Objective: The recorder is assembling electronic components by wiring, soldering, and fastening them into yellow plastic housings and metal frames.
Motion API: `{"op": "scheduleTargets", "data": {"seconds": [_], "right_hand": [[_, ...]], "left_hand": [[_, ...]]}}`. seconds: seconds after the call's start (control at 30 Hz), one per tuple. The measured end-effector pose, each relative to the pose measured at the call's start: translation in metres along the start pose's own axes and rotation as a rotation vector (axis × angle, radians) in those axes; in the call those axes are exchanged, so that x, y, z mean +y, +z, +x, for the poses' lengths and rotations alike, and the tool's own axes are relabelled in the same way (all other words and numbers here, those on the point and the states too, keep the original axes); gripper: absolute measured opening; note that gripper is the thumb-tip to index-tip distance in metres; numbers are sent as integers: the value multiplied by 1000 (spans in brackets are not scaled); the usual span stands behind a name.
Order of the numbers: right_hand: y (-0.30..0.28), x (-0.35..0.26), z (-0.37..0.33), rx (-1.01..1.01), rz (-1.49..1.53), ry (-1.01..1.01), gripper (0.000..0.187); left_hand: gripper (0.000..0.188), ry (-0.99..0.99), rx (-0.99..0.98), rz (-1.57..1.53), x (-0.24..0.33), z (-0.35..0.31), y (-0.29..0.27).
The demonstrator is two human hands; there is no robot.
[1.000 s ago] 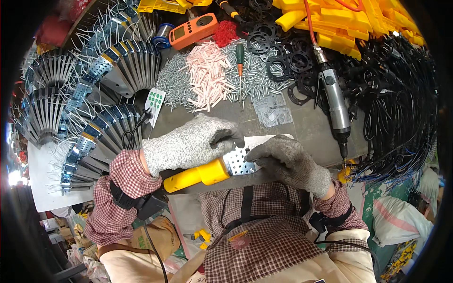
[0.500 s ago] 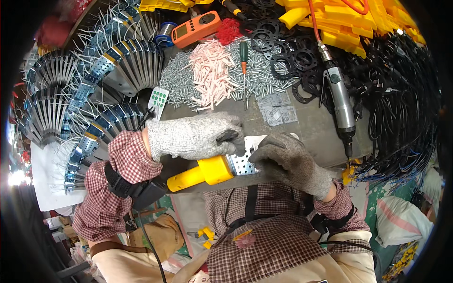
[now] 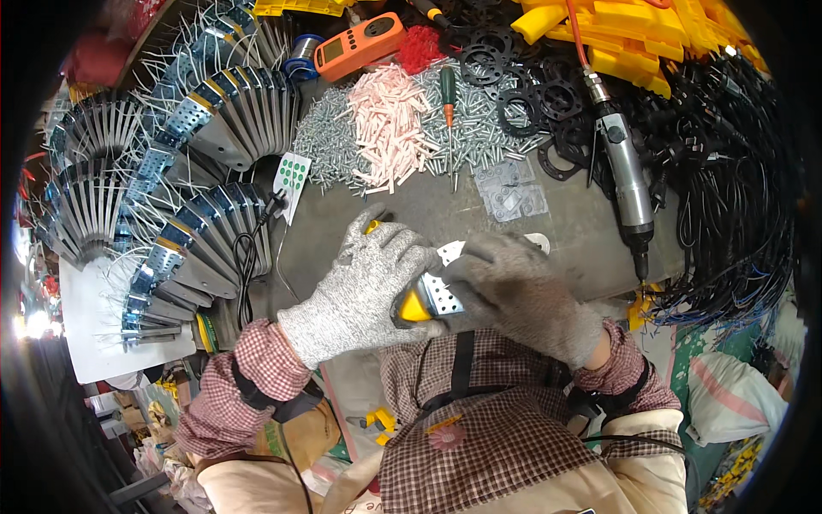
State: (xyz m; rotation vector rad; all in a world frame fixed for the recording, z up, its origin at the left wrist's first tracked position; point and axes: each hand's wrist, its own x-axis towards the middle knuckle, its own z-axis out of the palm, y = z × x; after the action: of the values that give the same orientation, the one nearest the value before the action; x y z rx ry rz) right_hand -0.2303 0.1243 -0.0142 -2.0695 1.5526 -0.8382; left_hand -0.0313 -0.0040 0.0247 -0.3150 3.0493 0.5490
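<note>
In the middle, at the table's near edge, lies a yellow-handled tool with a perforated metal sleeve (image 3: 443,294) and a pale flat end plate. My left hand (image 3: 368,278), in a light grey glove, is wrapped round its yellow handle (image 3: 414,307); a bit of yellow also shows above the fingers. My right hand (image 3: 518,291), in a darker brown-grey glove, is closed over the perforated sleeve and partly covers it. Its fingertips are blurred, and I cannot make out any small part in them.
Beyond my hands lie heaps of screws (image 3: 497,116) and pale pink sleeves (image 3: 387,128), with a green-handled screwdriver (image 3: 449,103). A pneumatic screwdriver (image 3: 627,176) lies to the right near black cables (image 3: 728,197). Metal heater plates (image 3: 244,128) are stacked left. An orange meter (image 3: 360,47) stands behind.
My left hand has moved down and round the yellow handle, which was in plain sight before. The tool has turned, and my right hand has shifted slightly left onto the sleeve.
</note>
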Motion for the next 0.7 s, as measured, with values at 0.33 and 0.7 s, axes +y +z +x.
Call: {"op": "scheduleTargets", "data": {"seconds": [0.33, 0.7], "right_hand": [[7, -46, 2, -67, -177, 60, 26], [-78, 48, -58, 444, -642, 719, 70]], "left_hand": [[62, -77, 128, 18, 4, -6, 9], [42, -183, 367, -90, 9, -12, 18]]}}
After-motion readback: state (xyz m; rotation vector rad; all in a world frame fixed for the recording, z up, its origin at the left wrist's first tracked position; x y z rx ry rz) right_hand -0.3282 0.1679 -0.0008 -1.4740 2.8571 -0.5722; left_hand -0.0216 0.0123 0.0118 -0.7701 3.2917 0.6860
